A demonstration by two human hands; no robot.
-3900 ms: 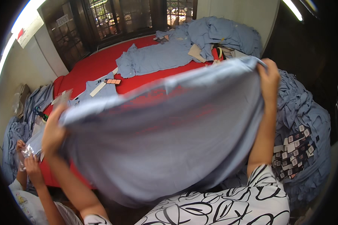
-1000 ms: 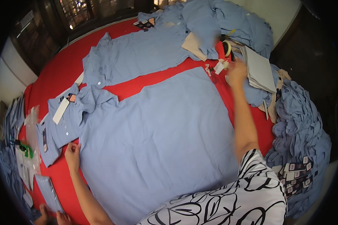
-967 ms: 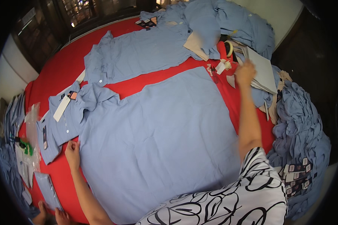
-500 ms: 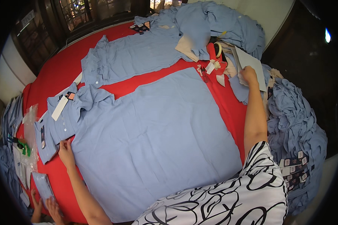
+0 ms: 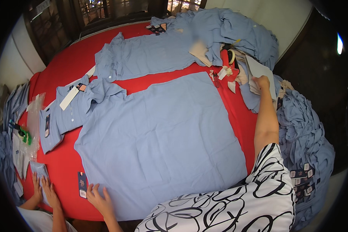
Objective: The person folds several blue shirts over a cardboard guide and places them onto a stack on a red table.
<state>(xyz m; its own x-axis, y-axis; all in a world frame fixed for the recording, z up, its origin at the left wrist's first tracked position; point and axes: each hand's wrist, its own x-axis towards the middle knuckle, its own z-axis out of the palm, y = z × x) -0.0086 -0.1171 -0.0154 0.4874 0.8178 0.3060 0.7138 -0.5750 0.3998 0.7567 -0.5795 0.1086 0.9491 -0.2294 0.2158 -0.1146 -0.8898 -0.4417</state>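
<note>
A light blue shirt (image 5: 162, 143) lies spread flat on the red tablecloth in front of me. My left hand (image 5: 100, 199) rests on its near left edge, fingers apart and holding nothing. Just left of those fingertips, a dark blue hang tag (image 5: 82, 185) lies on the red cloth. At the far right, my right hand (image 5: 262, 83) is closed on the edge of a white card sheet (image 5: 263, 71); its fingertips are partly hidden. The shirt's collar part (image 5: 75, 94), with a white strip tag (image 5: 69, 98), is at the left.
Another person's hands (image 5: 46, 189) press on a folded blue packet (image 5: 39, 170) at lower left. Behind lies a second blue shirt (image 5: 150, 54). Heaped shirts (image 5: 305, 131) line the right side. A tape roll (image 5: 231, 57) and scissors (image 5: 216, 80) sit near the white sheets.
My left hand has come from beside the collar part to the shirt's near left edge, and its fingers have spread. The hang tag now shows beside it. My right hand stays at the white sheet.
</note>
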